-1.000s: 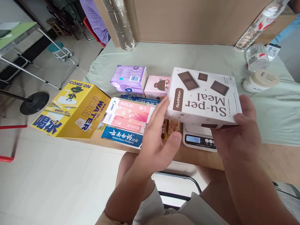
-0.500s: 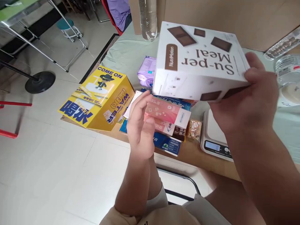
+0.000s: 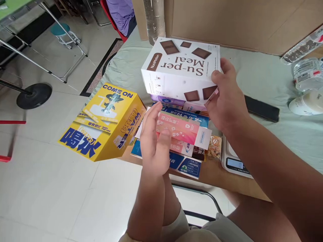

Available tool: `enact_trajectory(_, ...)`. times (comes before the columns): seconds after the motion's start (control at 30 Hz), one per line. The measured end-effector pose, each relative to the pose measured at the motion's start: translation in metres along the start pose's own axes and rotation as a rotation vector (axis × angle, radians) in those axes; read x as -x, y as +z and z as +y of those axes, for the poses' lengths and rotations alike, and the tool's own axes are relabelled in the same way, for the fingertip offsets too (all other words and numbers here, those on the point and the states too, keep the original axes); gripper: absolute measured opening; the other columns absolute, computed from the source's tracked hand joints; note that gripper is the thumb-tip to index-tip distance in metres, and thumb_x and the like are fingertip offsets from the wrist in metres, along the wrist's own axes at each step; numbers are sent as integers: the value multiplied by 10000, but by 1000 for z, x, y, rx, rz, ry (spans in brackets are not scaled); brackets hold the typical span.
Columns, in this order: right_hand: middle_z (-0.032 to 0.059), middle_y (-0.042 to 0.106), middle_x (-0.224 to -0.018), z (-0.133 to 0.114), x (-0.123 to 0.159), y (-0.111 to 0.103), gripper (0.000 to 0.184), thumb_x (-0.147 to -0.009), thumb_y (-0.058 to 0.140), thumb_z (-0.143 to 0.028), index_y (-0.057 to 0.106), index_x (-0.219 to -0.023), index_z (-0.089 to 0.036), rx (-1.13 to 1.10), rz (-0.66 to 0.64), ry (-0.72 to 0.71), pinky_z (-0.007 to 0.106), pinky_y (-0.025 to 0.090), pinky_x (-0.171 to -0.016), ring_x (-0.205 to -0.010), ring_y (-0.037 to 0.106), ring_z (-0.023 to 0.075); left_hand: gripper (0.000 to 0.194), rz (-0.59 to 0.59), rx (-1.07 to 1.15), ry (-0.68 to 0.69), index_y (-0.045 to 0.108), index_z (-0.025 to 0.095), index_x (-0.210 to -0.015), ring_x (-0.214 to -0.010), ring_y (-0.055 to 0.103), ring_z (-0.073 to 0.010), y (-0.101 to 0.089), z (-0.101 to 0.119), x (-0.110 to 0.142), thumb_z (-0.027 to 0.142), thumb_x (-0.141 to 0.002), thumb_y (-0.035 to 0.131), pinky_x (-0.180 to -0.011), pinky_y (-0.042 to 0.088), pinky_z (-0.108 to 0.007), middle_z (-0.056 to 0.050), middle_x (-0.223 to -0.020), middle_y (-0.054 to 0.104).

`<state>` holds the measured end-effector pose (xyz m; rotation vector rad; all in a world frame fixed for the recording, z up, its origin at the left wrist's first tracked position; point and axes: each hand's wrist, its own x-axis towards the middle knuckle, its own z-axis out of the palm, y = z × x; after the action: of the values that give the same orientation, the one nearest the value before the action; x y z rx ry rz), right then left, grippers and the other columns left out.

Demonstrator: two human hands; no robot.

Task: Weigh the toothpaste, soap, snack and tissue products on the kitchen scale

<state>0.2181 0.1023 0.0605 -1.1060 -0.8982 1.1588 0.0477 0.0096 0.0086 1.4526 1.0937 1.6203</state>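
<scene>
My right hand [image 3: 227, 101] grips the right end of a white "Su-per Meal" box [image 3: 180, 69] printed with brown chocolate squares. The box sits on or just above a purple pack [image 3: 166, 99] and a pink box [image 3: 195, 107]. My left hand [image 3: 153, 141] hovers open, fingers straight, at the left end of a pink toothpaste box [image 3: 181, 129] that tops a pile of flat boxes, among them a blue one [image 3: 185, 164]. It holds nothing.
A yellow "COME ON WATER" box [image 3: 106, 124] overhangs the table's left corner. A white kitchen scale [image 3: 233, 161] sits near the front edge, snack bars [image 3: 214, 148] beside it. A black phone [image 3: 262, 108], water bottles [image 3: 306, 72], a white jar [image 3: 306, 102] and a cardboard wall [image 3: 227, 20] lie beyond.
My right hand has carried the white box off the scale, up and left, then down over the purple and pink packs. My left hand let go of it and now hovers open.
</scene>
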Motion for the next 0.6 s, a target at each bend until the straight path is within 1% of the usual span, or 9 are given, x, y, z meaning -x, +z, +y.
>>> enact_trajectory(0.1, -23, 646, -1345, 0, -1, -3, 643, -891, 667, -491, 382, -1460, -397, 83, -11, 61, 327, 654, -836, -1051, 720, 155, 540, 13, -29, 9, 590, 312, -1480, -1548, 486, -314, 2, -2, -5, 594, -1027, 508, -1356, 344, -541, -73, -1579, 570)
enact_trajectory(0.17, -40, 645, -1364, 0, -2, -5, 652, -856, 686, -548, 400, -1430, -431, 110, -17, 90, 338, 655, -833, -1057, 725, 168, 545, 22, -38, -9, 591, 306, -1477, -1544, 488, -311, 3, -4, -5, 598, -1025, 504, -1351, 356, -530, -78, -1577, 568)
enact_trajectory(0.33, -67, 670, -1354, 0, -3, -13, 651, -832, 695, -578, 397, -1393, -438, 69, -62, 109, 398, 658, -954, -1186, 731, 207, 511, 59, 11, 15, 627, 323, -1438, -1528, 501, -290, 5, -3, -2, 588, -1010, 539, -1336, 378, -486, -57, -1538, 589)
enact_trajectory(0.47, -87, 555, -1537, 4, -2, -16, 591, -855, 645, -601, 410, -1371, -435, 74, -84, 114, 439, 648, -975, -1194, 729, 207, 486, 71, 50, -11, 651, 333, -1413, -1517, 506, -289, 6, -1, 0, 570, -994, 582, -1324, 380, -482, -52, -1527, 596)
enact_trajectory(0.53, -71, 527, -1566, 3, -3, -15, 609, -845, 642, -610, 410, -1379, -431, 82, -80, 127, 448, 648, -966, -1182, 729, 217, 488, 81, 55, -19, 651, 338, -1411, -1517, 503, -290, 6, 0, 1, 574, -988, 589, -1316, 384, -479, -48, -1532, 594)
enact_trajectory(0.6, -34, 529, -1554, -2, -2, -14, 642, -840, 634, -617, 395, -1407, -431, 95, -52, 152, 454, 649, -959, -1169, 723, 224, 487, 92, 59, -11, 652, 346, -1407, -1508, 509, -288, 8, 0, 1, 582, -986, 588, -1303, 395, -474, -39, -1525, 600)
